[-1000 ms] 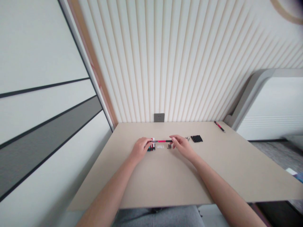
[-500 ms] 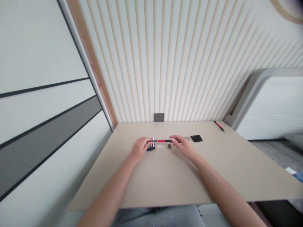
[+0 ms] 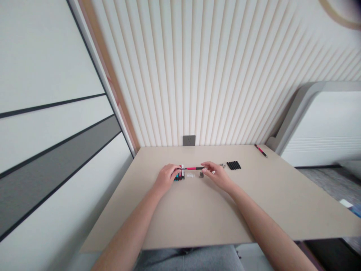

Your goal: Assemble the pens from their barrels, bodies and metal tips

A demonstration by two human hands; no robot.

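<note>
A red and black pen (image 3: 191, 168) lies level between my two hands, just above the table. My left hand (image 3: 166, 176) pinches its left end. At the pen's black right end, the fingers of my right hand (image 3: 216, 174) are closed round the tip. Below my left hand, partly hidden by it, are several coloured pen barrels (image 3: 179, 176). Small clear white pieces (image 3: 190, 175) lie under the held pen. A cluster of small dark metal parts (image 3: 201, 175) sits beside my right hand's fingers.
A row of black tubes (image 3: 234, 165) lies right of my right hand, with small metallic pieces (image 3: 222, 165) beside it. Another red and black pen (image 3: 261, 151) rests near the back right corner of the beige table (image 3: 197, 214). A socket (image 3: 189, 140) is on the wall behind.
My right hand has shifted very slightly to the left at the pen's end. Both hands otherwise keep their places, and the pen stays level.
</note>
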